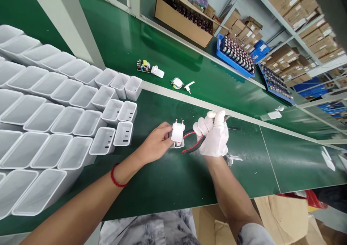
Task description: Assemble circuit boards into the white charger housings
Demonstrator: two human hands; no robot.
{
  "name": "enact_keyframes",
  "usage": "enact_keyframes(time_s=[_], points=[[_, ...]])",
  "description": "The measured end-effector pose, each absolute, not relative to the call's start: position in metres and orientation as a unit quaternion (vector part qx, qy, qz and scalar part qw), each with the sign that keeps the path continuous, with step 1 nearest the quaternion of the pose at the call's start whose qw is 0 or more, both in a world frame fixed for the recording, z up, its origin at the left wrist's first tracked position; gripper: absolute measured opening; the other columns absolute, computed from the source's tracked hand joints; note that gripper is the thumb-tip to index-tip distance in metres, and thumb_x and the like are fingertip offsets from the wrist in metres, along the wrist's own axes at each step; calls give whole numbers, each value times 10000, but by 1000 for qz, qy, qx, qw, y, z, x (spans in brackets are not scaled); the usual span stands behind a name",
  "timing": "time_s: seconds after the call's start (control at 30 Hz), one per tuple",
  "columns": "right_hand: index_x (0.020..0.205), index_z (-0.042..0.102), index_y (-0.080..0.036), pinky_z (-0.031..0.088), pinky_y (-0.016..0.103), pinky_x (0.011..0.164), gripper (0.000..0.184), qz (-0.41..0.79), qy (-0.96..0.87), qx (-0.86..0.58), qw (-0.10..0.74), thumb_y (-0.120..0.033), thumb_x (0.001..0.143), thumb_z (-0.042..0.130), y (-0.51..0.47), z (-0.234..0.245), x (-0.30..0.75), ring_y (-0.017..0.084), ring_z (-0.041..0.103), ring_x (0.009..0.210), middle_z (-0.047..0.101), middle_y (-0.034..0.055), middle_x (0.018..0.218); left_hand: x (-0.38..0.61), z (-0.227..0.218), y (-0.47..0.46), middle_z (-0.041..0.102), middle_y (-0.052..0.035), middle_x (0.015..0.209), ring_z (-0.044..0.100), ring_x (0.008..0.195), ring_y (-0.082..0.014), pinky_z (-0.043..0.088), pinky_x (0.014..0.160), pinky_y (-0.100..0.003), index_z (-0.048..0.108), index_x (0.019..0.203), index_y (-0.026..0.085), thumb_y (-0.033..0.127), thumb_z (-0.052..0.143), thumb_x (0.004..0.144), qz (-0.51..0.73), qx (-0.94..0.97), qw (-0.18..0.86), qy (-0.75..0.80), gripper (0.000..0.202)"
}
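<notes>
Bare, with a red braided band at the wrist, my left hand (155, 143) pinches a white two-pin plug adapter (178, 132), pins pointing away from me. Behind the adapter's lower end, part of another white piece shows. My right hand (213, 132), in a white glove, grips pliers (195, 146) with red and black handles. The handles spread toward the adapter, while the metal jaws point away to the right. Just right of the gloved wrist, a white plug piece (233, 159) lies on the green table (151, 190).
Rows of white plastic housings (78, 152) fill the left side. Farther back lie circuit boards with white parts (145, 67). A dark thin tool (235, 128) is beyond my right hand. A cardboard box (181, 20) and blue trays (235, 62) stand at the back.
</notes>
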State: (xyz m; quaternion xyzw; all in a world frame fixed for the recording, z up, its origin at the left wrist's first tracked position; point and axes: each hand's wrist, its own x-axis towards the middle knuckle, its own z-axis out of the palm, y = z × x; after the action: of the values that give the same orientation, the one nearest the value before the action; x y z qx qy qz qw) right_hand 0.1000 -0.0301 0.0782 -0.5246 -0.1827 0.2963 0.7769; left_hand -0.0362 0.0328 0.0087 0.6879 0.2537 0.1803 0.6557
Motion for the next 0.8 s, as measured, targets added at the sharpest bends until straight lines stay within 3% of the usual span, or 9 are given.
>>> enact_keyframes(time_s=[0.23,0.6,0.8], points=[[725,522,-221,247,196,371,415,309,-246,-521,757,-606,851,617,-36,84,101,62,184,370,192,-121,458,-36,10,34,454,1,841,455,635,-103,381,587,-250,646,786,173,261,542,824,181,703,640,254,141],[713,522,-219,245,200,382,401,276,-225,-494,794,-578,875,602,-33,78,104,66,168,385,183,-115,466,-36,12,33,445,2,852,444,627,-98,364,583,-256,615,751,169,227,510,832,172,706,639,254,145],[728,538,-228,250,197,381,381,285,-243,-483,792,-564,906,563,-38,82,104,70,164,382,164,-110,476,-37,11,34,445,-2,844,454,656,-116,378,596,-261,622,773,178,291,512,869,169,705,642,251,184]])
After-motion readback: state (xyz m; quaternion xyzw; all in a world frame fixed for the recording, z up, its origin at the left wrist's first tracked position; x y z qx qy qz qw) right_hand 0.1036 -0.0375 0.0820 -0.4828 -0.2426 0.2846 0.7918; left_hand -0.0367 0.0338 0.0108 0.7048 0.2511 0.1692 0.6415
